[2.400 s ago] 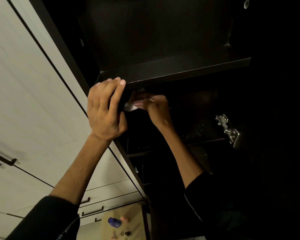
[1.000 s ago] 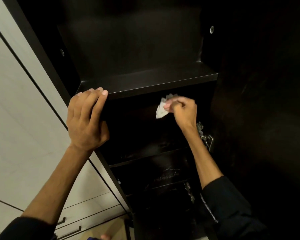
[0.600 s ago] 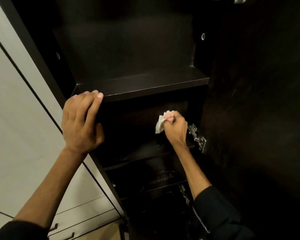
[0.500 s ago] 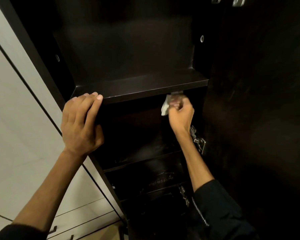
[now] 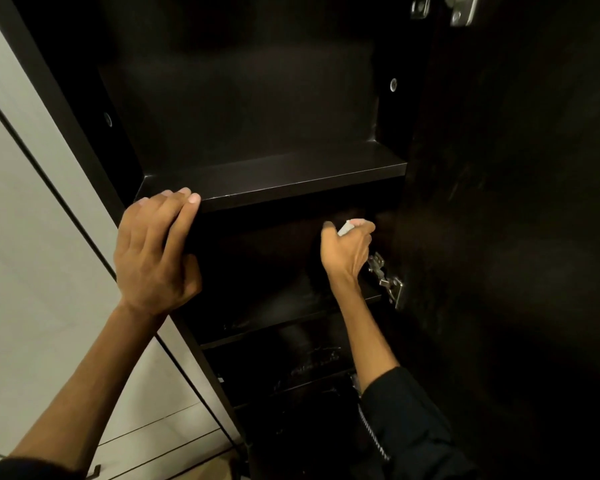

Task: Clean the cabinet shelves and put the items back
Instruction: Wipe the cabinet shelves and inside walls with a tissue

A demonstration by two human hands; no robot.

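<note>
A dark brown cabinet stands open with bare shelves. My left hand [image 5: 155, 252] grips the front left edge of the upper shelf [image 5: 291, 181], fingers curled over its top. My right hand [image 5: 347, 249] is inside the compartment below, close to the right wall, and holds a small white cloth [image 5: 344, 227] that pokes out between its fingers. The shelf under it [image 5: 274, 317] is dark and I see no items on it. Lower shelves [image 5: 309, 368] show faint pale streaks.
A metal hinge [image 5: 387, 278] sits on the right wall just beside my right wrist, and another hinge [image 5: 459, 8] is at the top right. The open dark door [image 5: 516, 237] fills the right side. Pale cupboard fronts [image 5: 32, 271] with drawer handles lie to the left.
My right hand has carried the cloth from the left end under the upper shelf across to the right wall, moving up and down there. My left hand has kept its grip on the shelf edge.
</note>
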